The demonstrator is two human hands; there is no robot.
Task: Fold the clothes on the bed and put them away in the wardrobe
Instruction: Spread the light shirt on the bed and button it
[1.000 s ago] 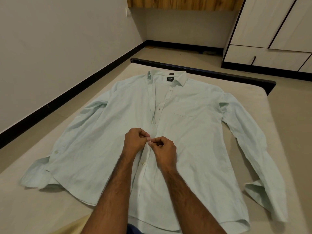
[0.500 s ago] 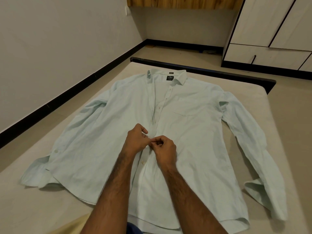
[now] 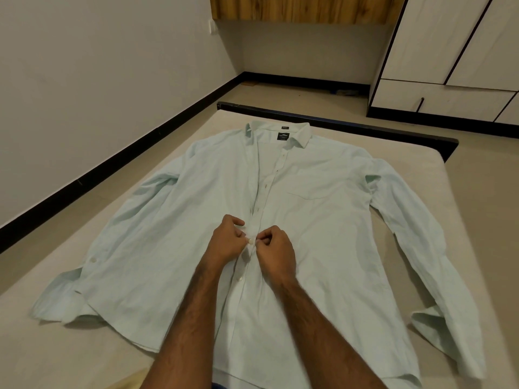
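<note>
Shirts: one, a pale mint long-sleeved dress shirt [image 3: 323, 220], spread face up on the bed [image 3: 415, 164], collar at the far end, hem at the near edge.
Sleeves: two, spread out to either side, each cuff lying on the mattress.
Chest pocket: one, on the panel at the right of the view; contents cannot be told.
Collar label: one, dark, inside the neck; print too small to read.
Buttons on view: one at the fingertips, one lower on the placket [image 3: 240, 278], a few more along the open upper front.
Placket: closed below the hands, parted from just above them to the collar.
Hands: two, bare, meeting at mid-placket, knuckles nearly touching.
Left hand [image 3: 224, 242]: fingers curled tight, thumb and forefinger pinching the shirt's left front edge at the small white button [image 3: 250, 241].
Right hand [image 3: 276, 252]: fingers curled, tips pinching the opposite front edge right against that button.
Bed: one, beige mattress on a dark frame, carrying only the shirt.
Wardrobe [image 3: 449, 51]: one, white panels with black trim, across the floor at far right, doors and drawers closed; interior hidden.
Wooden cabinet [image 3: 297, 8]: one, mounted high on the far wall.
</note>
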